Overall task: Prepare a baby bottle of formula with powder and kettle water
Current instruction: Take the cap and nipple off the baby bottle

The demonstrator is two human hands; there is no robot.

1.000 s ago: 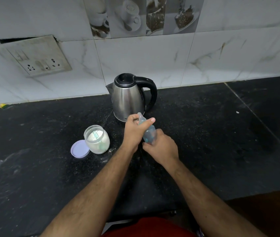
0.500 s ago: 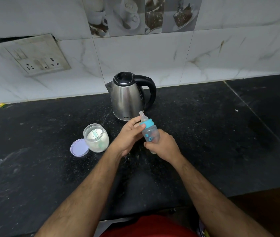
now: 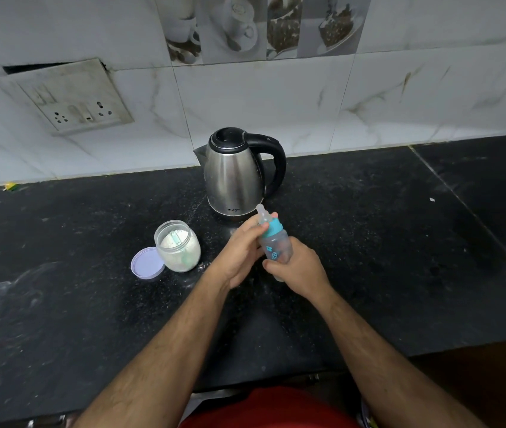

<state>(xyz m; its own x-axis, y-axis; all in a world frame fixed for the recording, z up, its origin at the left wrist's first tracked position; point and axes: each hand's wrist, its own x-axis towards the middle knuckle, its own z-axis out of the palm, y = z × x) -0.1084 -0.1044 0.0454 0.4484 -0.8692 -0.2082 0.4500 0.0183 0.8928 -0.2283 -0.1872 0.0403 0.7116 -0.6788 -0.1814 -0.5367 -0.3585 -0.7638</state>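
Head view: right hand (image 3: 299, 267) grips light, slick plastic bottle (image 3: 276, 247) body; left hand (image 3: 240, 253) pinches its collar, mid-desk.

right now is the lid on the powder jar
No, the powder jar stands open on the counter, and its purple lid lies flat beside it, touching its left side.

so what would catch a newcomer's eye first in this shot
Two bare hands meet mid-counter around a small baby bottle with a teal collar: the right hand grips its body, the left hand is at the nipple end. Just behind stands a steel kettle. Left of the hands sits an open jar of white powder, its lilac lid beside it.
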